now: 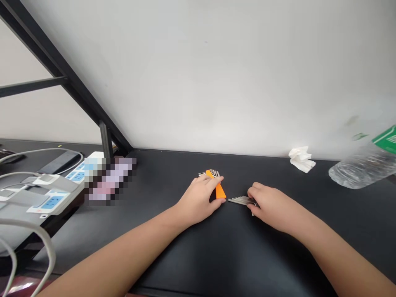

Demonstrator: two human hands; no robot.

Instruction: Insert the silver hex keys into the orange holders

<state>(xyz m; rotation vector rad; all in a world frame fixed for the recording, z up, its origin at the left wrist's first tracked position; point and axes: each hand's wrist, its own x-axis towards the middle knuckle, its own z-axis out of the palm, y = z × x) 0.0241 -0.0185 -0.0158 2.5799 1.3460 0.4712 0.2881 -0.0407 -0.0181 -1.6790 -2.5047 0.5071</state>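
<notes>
In the middle of the black table (pixel 185 264), my left hand (pixel 202 198) is closed on an orange holder (pixel 220 192) with several L-shaped metal keys (pixel 214 173) at its far end. To the right, my right hand (pixel 267 204) grips a second set of metal hex keys (pixel 241 200) between thumb and fingers. Their long ends point left toward the orange holder, with a small gap between. The part of this set inside my right hand is mostly hidden.
A crumpled white tissue (pixel 302 159) and a clear plastic bottle (pixel 361 167) lie at the right near the wall. On the left are a white power strip (pixel 66 185) with plugs and cables, a dark phone (pixel 58 162), a blurred-out packet (pixel 113 179) and a black metal frame (pixel 106 140).
</notes>
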